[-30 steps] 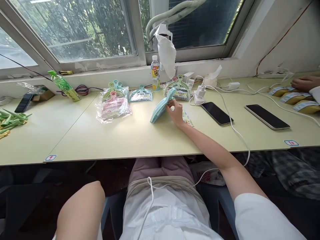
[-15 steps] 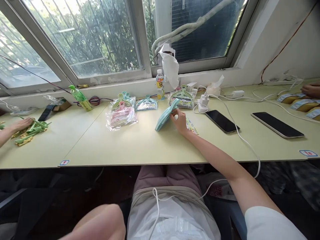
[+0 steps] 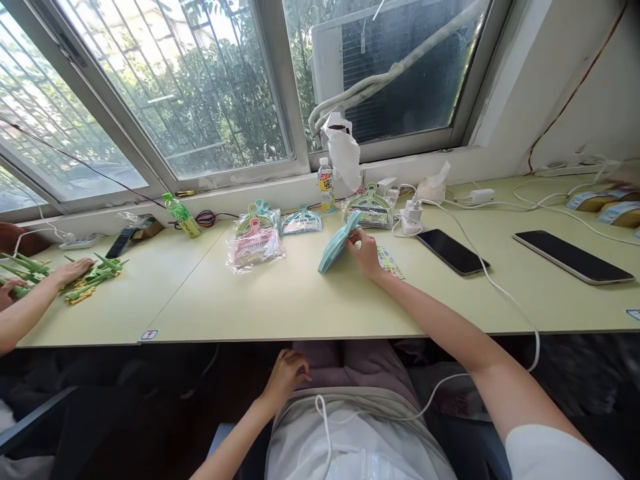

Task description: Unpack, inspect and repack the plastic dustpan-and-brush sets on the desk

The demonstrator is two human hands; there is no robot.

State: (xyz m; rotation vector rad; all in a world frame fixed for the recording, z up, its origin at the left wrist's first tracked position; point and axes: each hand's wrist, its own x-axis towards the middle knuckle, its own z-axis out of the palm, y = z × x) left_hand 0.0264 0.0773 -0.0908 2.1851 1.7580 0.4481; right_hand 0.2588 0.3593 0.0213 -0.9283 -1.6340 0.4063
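Observation:
My right hand [image 3: 366, 253] is closed on a light blue plastic piece [image 3: 340, 243], which it holds tilted over the pale yellow table [image 3: 280, 300]. A printed card [image 3: 391, 262] lies beside that hand. Below the table's front edge, near my lap, my left hand [image 3: 289, 375] has its fingers curled; whether anything is in them is hidden. Behind and left of the blue piece lie a pink dustpan-and-brush set [image 3: 255, 245] in clear wrap and a light blue set [image 3: 302, 221]. A green set [image 3: 369, 208] in wrap sits by the window.
A drink bottle [image 3: 327, 187] stands by the sill and a green bottle [image 3: 183, 215] leans at the left. Two phones [image 3: 453, 252], a white charger [image 3: 411, 217] and cables lie right. Another person's hands [image 3: 75, 270] touch green stalks [image 3: 100, 273] at far left.
My left hand has come into view near my lap, where only the arm showed before. The view has shifted slightly. My right hand still holds the blue piece.

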